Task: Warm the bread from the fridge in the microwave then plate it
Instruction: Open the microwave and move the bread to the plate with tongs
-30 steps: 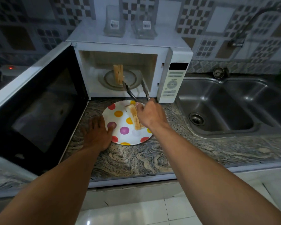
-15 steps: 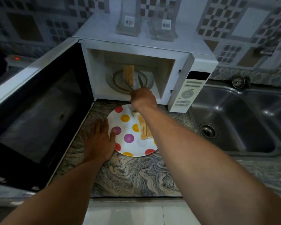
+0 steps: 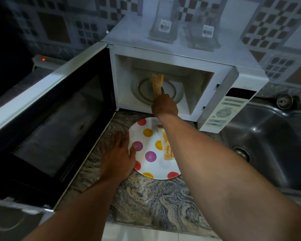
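Golden bread slices (image 3: 157, 83) upright in microwave (image 3: 181, 54); right fingers (image 3: 163, 100) grip tongs (image 3: 162, 90); left fingers (image 3: 116, 139) flat

Microwave (image 3: 172, 54) w/ smooth white casing, looks like painted metal; door (image 3: 50, 119) w/ dark glossy window, clear glass turntable (image 3: 174, 91) inside; bread (image 3: 157, 82) dry, matt, rough-crusted, tongs (image 3: 163, 90) dark metal. Plate (image 3: 155, 169) smooth glossy white w/ coloured dots, on polished veined stone counter (image 3: 155, 199); sink (image 3: 276, 136) stainless steel, dull sheen. Wall tiles (image 3: 87, 26) smooth & shiny; two clear containers (image 3: 163, 23) on top of microwave, plastic or glass, can't tell.
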Available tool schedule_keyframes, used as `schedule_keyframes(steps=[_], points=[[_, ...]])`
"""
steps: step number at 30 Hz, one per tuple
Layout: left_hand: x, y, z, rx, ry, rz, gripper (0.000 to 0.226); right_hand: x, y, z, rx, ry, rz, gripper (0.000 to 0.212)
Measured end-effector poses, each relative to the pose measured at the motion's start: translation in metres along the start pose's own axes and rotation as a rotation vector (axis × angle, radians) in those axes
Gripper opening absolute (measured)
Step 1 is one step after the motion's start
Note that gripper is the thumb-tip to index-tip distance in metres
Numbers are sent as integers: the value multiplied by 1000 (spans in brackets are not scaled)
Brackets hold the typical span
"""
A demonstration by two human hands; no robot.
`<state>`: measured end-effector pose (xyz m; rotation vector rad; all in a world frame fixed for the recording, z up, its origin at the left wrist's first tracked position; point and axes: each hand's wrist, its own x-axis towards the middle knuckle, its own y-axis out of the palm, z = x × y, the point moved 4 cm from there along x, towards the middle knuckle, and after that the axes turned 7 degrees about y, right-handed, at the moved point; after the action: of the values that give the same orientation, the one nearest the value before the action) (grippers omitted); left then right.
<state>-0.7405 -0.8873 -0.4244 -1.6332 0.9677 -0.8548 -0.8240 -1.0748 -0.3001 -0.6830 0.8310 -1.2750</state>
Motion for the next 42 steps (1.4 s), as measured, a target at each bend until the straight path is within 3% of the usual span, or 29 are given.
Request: schedule_keyframes(steps=[19,30,42], points=[[-3,-3,0,-63,24,78,64,-59,-23,-23,-141,-39,-18,32],[-13,-19,4,-109,39,271,71,-147,-44,-55,-127,-72,-48,39],[-21,-26,6,-72,32,470,71,-202,-18,-97,-142,-75,6,38]])
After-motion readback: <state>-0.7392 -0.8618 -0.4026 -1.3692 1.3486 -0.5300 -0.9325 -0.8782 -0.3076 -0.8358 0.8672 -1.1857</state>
